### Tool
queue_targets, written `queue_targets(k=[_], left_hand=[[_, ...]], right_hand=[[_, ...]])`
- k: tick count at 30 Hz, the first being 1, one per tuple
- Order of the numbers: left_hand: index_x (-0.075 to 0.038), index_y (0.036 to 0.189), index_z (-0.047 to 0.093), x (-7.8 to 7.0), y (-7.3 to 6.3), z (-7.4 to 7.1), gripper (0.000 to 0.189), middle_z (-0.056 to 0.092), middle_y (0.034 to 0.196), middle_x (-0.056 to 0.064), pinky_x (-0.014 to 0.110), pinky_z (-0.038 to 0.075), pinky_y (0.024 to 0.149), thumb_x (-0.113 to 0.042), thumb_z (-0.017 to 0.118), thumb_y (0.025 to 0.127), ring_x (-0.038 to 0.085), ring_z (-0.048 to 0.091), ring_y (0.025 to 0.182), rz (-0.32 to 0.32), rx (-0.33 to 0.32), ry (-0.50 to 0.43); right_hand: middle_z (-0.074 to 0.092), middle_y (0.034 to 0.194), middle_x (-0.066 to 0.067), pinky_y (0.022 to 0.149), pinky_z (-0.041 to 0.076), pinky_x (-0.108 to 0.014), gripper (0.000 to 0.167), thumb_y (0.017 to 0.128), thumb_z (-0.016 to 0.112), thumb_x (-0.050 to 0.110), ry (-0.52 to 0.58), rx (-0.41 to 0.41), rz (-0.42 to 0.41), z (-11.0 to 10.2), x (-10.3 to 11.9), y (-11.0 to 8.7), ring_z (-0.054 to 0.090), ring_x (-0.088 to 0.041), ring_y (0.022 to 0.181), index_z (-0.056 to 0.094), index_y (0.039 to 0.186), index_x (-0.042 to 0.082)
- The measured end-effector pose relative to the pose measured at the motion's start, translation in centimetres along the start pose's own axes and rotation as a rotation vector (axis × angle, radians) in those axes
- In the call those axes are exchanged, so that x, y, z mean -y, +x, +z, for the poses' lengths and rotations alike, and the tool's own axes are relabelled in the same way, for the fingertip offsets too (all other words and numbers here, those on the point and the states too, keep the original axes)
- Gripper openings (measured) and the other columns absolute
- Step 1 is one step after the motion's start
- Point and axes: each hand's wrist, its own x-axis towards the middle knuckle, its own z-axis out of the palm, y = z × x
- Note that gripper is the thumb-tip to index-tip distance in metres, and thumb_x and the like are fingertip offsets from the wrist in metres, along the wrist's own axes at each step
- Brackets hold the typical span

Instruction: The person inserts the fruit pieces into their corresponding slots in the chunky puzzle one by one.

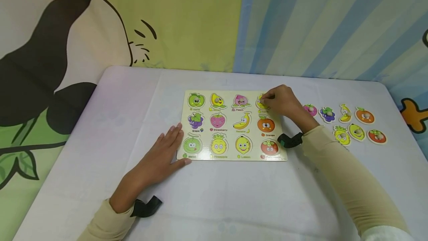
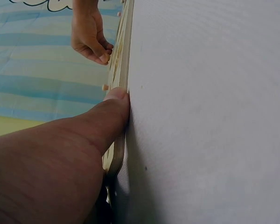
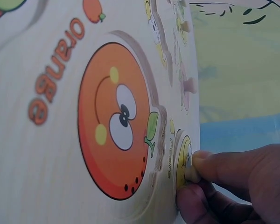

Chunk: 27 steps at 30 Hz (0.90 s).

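A wooden fruit puzzle board (image 1: 205,158) lies on the white-covered table. My right hand (image 1: 284,101) is at its top right corner, thumb and finger pinching the small knob of a yellow fruit puzzle piece (image 3: 183,161). That piece sits at its recess; whether it is fully seated I cannot tell. Knobbed apple (image 1: 196,100), yellow fruit (image 1: 217,101) and peach (image 1: 240,101) pieces are in the top row. Lower recesses show printed pictures, such as the orange (image 3: 114,121). My left hand (image 1: 160,157) rests at the board's left edge, fingers extended, thumb (image 2: 109,112) against the front edge.
Right of the board lie several loose knobbed pieces: strawberry (image 1: 310,110), grapes (image 1: 327,115), banana (image 1: 345,113), orange (image 1: 365,115), pineapple (image 1: 341,136), lemon (image 1: 356,132) and a red fruit (image 1: 377,137). My right forearm passes close beside them. A printed cloth backdrop (image 1: 187,21) stands behind the table.
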Motion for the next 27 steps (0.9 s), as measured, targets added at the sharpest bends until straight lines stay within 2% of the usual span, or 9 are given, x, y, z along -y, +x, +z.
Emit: queue_targets(k=[6, 12, 17, 22, 27], left_hand=[[0.001, 0.154, 0.016, 0.1, 0.0, 0.0, 0.093, 0.003, 0.163, 0.009, 0.050, 0.006, 0.117, -0.044, 0.067, 0.090, 0.026, -0.001, 0.148, 0.006, 0.001, -0.002], [0.001, 0.154, 0.016, 0.1, 0.0, 0.0, 0.093, 0.002, 0.163, 0.009, 0.050, 0.006, 0.117, -0.045, 0.066, 0.090, 0.026, -0.001, 0.148, 0.006, 0.001, 0.002], [0.001, 0.154, 0.015, 0.1, 0.2, -0.2, 0.093, 0.002, 0.163, 0.008, 0.050, 0.006, 0.117, -0.044, 0.067, 0.090, 0.026, -0.002, 0.148, 0.005, 0.003, 0.009], [0.001, 0.154, 0.016, 0.0, 0.2, -0.3, 0.093, 0.003, 0.163, 0.009, 0.050, 0.007, 0.117, -0.042, 0.068, 0.090, 0.026, -0.001, 0.148, 0.004, -0.006, -0.001], [0.002, 0.153, 0.017, 0.0, 0.1, 0.1, 0.093, 0.004, 0.163, 0.009, 0.051, 0.008, 0.117, -0.040, 0.069, 0.089, 0.027, 0.000, 0.148, 0.003, -0.007, -0.003]], right_hand=[[0.067, 0.108, -0.020, 0.081, 0.048, -0.043, 0.019, 0.095, 0.063, 0.012, -0.011, 0.010, -0.013, -0.1, 0.0, 0.1, 0.057, -0.031, 0.099, 0.073, 0.104, -0.001], [0.066, 0.107, -0.020, 0.082, 0.049, -0.045, 0.017, 0.094, 0.063, 0.008, -0.048, 0.012, -0.061, 0.2, -0.1, 0.4, 0.057, -0.031, 0.097, 0.073, 0.103, -0.002], [0.065, 0.106, -0.020, 0.084, 0.048, -0.045, 0.016, 0.095, 0.063, 0.007, -0.064, -0.009, -0.086, 0.4, 0.1, 0.2, 0.056, -0.032, 0.098, 0.074, 0.101, -0.002], [0.064, 0.105, -0.019, 0.083, 0.048, -0.045, 0.015, 0.095, 0.063, 0.005, -0.053, -0.049, -0.113, 0.8, -0.1, -0.1, 0.056, -0.031, 0.096, 0.073, 0.101, -0.003], [0.063, 0.104, -0.017, 0.084, 0.048, -0.043, 0.015, 0.094, 0.063, 0.004, 0.005, -0.073, -0.117, 1.4, -1.0, -0.6, 0.056, -0.030, 0.096, 0.073, 0.103, -0.002]])
